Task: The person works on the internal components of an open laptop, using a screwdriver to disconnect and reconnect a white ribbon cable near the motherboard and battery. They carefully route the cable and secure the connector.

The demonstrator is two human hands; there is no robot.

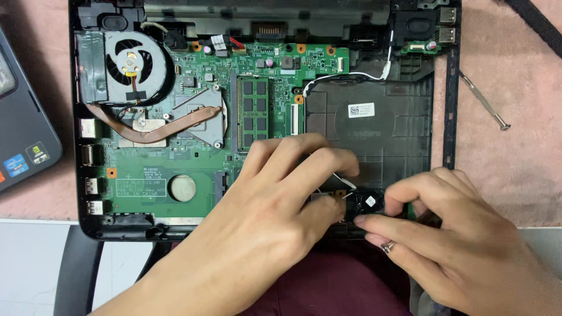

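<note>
- Pink cloth (pixel 515 76) covered the bench, and an opened laptop base (pixel 451 117) lay on it, its front edge hanging over the person's lap.
- At that front edge, just right of centre, sat a small black square part (pixel 370 202) with a white sticker, seemingly a little speaker; both hands met on it.
- Left hand (pixel 275 205) was curled, thumb and fingertips pinching at the part's left side, where a thin white wire (pixel 342 180) ran out from under the fingers.
- Right hand (pixel 462 234), a ring on one finger, gripped the part's right edge between thumb and forefinger.
- Judged from this, the wire was the weak point: pulling the part up while the lead was caught under the left fingers could have torn it or its plug.
- Green mainboard (pixel 193 152) lay just beside the left knuckles; a slip of that hand could have scraped the memory module (pixel 253 111) or nearby connectors.
- Farther off sat the fan (pixel 130 61) and the copper heat pipe (pixel 146 131), well apart from the hands and in little danger.
- Another white wire (pixel 345 76) crossed the empty black bay (pixel 374 129) above; a sleeve or wrist could have snagged it.
- A screwdriver (pixel 485 100) lay loose on the cloth to the right, and could have rolled if the base shifted.
- A second laptop (pixel 17 117) rested at the far left.
</note>
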